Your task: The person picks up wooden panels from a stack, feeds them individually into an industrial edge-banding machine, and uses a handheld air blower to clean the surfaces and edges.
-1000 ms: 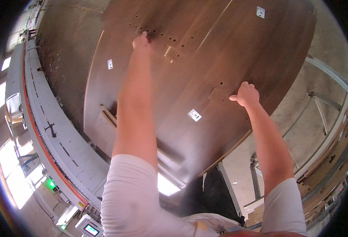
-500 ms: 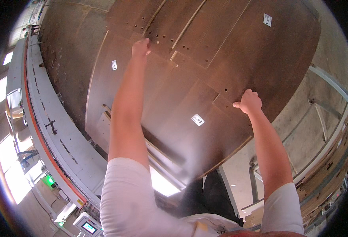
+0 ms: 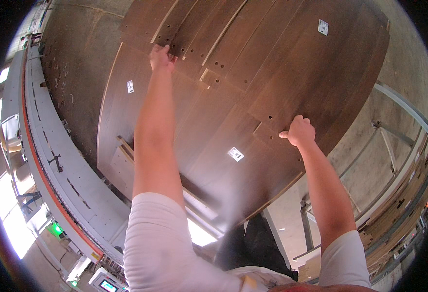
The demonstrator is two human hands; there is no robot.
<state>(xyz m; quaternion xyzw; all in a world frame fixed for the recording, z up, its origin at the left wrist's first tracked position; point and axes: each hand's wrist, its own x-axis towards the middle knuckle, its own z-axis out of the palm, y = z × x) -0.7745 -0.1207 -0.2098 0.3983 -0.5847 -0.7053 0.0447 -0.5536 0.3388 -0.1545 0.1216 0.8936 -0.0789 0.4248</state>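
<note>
Panels with brown wood-grain faces (image 3: pixel 209 141) lie beneath and between both hands and extend beyond them. Long axis of the far panels: diagonal, lower left to upper right. Drilled holes (image 3: pixel 216 63) form a line across that axis. Left hand (image 3: pixel 161 59): farther out, beside the holes, fingers curled; grip cannot be determined. Right hand (image 3: pixel 300 132): closer in, thumb spread from the fingers.

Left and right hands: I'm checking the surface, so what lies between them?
Brown boards lie between the left hand and the right hand, with a small dark hole nearer the latter, as the head view shows.
</note>
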